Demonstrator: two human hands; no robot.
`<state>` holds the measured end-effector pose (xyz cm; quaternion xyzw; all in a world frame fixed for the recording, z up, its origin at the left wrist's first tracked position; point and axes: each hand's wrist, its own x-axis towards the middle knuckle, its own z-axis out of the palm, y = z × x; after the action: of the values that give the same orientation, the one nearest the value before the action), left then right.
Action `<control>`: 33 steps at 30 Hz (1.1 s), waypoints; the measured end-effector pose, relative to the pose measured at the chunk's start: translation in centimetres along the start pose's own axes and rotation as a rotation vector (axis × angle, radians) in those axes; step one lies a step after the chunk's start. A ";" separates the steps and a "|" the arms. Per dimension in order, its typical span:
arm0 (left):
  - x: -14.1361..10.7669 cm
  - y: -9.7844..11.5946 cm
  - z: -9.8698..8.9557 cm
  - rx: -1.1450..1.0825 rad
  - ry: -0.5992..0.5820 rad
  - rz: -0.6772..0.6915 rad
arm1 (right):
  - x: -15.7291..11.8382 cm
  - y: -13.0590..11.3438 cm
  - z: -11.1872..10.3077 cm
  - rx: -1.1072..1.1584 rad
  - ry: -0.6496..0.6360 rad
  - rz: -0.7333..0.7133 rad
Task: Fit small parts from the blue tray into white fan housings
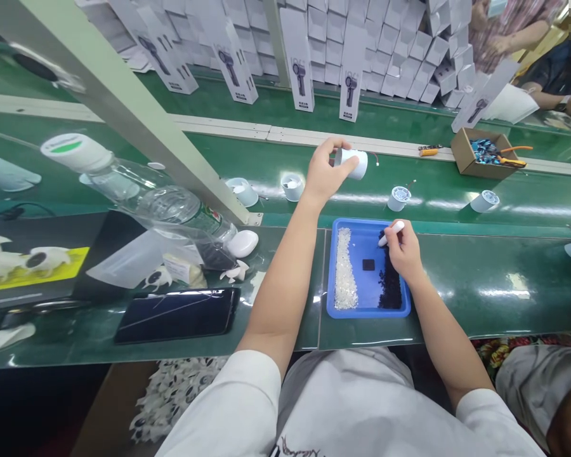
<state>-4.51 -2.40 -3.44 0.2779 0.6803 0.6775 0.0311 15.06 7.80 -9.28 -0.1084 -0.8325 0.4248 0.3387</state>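
I am pinching a smooth, pale cylinder [358,165] between the thumb and fingers of my left hand [327,168], holding it tilted in the air above the green surface, beyond the tray. A thin wire is sticking out of its far end. My right hand [404,247] is pinching a slim white pen-like tool [392,233], its tip pointing down at the heap of tiny black pieces [391,285]; whether it is touching them I cannot tell. Those are lying along one side of a shallow blue plastic tray [367,313], while glossy, whitish bits [344,279] are lining the other and a flat black square [368,264] is sitting between.

Beyond the tray, a ribbed-ended cylinder [399,199] is standing upright, and an open cardboard box [466,155] is holding shiny blue parts. On my left, a clear bottle [171,200] is leaning over the bench [461,285], a dark, glassy slab [178,315] is lying near the edge, and a slanting metal post [171,127] is blocking part of my view.
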 end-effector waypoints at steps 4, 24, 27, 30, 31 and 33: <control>-0.6 0.7 1.0 -0.235 -0.009 -0.179 | -0.3 -1.0 -0.4 -0.006 0.010 -0.062; -2.8 1.6 4.9 -0.352 -0.242 -0.477 | -0.2 -0.9 -0.7 0.334 0.324 0.206; -2.9 1.7 5.0 -0.341 -0.245 -0.466 | -0.2 -0.9 -0.8 0.321 0.314 0.218; -3.0 1.9 5.0 -0.334 -0.252 -0.459 | -0.1 -0.9 -0.9 0.306 0.313 0.225; -3.0 2.1 5.0 -0.338 -0.256 -0.463 | -0.1 -1.0 -0.9 0.304 0.314 0.228; -3.0 2.3 4.9 -0.347 -0.275 -0.470 | -0.1 -1.0 -0.9 0.306 0.317 0.230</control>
<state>0.89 0.58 -2.65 0.1924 0.5895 0.7138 0.3253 15.81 7.67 -8.19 -0.2151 -0.6771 0.5592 0.4272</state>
